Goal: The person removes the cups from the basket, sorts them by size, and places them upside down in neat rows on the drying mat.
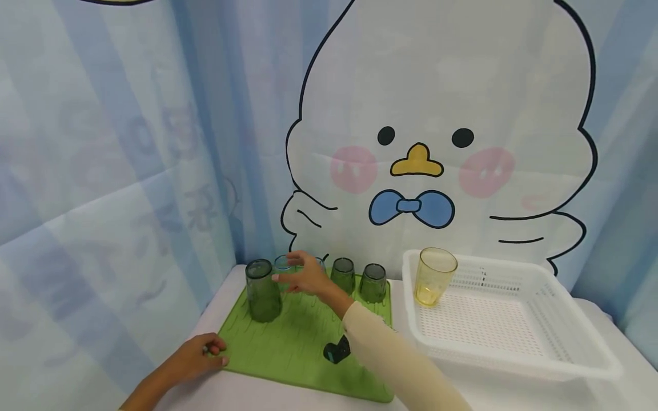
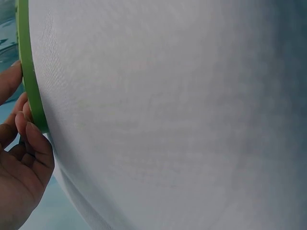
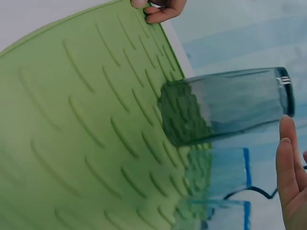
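My right hand (image 1: 308,277) reaches over the back of the green ribbed mat (image 1: 303,348), fingers extended. In the right wrist view its fingertips are right at the rim of a tall dark green glass (image 3: 230,103), which stands at the mat's left (image 1: 264,294). Nothing is held in this hand. Behind it, two clear blue-rimmed glasses (image 1: 284,264) are partly hidden. My left hand (image 1: 197,357) rests at the mat's front left corner, fingers loosely bent, and its fingertips touch the mat's edge (image 2: 31,81).
Two short dark green glasses (image 1: 373,282) stand at the mat's back right. To the right is a white plastic basket (image 1: 514,357) with a yellow-tinted glass (image 1: 434,277) in its back left corner. A curtain (image 1: 442,68) printed with a cartoon bird hangs behind the table.
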Action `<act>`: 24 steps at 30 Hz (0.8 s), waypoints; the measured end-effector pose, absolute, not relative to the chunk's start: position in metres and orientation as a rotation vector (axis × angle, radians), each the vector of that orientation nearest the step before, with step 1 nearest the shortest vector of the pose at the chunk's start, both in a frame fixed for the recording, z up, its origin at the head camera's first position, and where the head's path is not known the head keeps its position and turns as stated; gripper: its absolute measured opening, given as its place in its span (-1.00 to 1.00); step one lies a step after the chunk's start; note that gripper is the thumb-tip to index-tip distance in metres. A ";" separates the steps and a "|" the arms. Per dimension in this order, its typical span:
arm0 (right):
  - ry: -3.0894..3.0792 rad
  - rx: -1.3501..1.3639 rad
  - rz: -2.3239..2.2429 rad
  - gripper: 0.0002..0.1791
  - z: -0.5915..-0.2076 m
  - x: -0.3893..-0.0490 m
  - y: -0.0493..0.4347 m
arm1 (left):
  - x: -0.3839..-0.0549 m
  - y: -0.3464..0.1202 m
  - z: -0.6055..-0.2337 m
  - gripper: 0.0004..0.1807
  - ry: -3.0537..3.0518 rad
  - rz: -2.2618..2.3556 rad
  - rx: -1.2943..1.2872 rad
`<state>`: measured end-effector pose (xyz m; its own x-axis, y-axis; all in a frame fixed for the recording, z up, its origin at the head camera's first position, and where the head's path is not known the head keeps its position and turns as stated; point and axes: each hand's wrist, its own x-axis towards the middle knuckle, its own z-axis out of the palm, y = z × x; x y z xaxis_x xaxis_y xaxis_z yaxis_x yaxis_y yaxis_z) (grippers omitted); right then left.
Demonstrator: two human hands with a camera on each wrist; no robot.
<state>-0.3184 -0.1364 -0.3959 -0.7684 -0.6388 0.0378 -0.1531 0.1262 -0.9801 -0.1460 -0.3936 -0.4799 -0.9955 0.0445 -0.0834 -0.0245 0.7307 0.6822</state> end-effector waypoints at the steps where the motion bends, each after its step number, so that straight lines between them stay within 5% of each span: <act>1: 2.033 -0.775 -1.665 -0.29 -0.392 -0.319 -0.130 | -0.146 -0.394 -0.480 -0.66 2.839 1.114 0.018; 24: 2.364 -0.816 -1.549 -0.37 -0.350 -0.328 0.044 | -0.146 -0.393 -0.478 -0.67 2.796 1.105 0.039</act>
<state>-0.3285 0.0439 -0.3497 -0.8276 -0.5461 0.1297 -0.3369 0.2984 -0.8930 -0.1463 -0.3933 -0.4785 -0.9906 0.0732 -0.1156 -0.0255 0.7309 0.6820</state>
